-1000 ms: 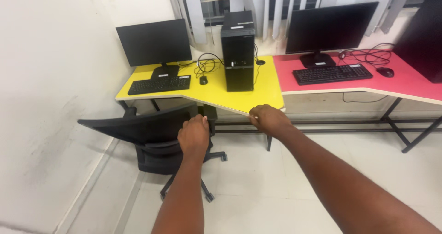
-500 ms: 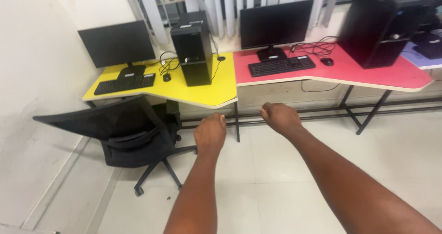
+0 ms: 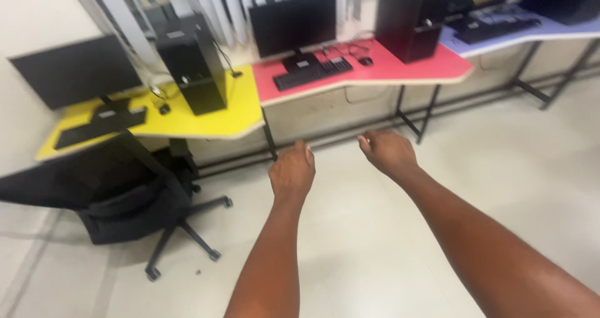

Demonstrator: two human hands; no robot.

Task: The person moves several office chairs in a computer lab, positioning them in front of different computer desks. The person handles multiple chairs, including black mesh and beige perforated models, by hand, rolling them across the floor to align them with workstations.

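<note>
Left hand [image 3: 292, 171] and right hand [image 3: 388, 151] hover, loosely curled, empty.

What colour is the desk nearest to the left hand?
Yellow desk, seen clearly in the head view, beyond the left hand.

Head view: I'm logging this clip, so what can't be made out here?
- Left hand and right hand: seen from the back, so palms and finger curl are hidden; neither touches anything.
- Chair: left part cut off by the frame edge, outline smeared by motion blur.
- Yellow desk: keyboard and mouse too blurred for detail.
- Purple desk: cut off at the right edge.
</note>
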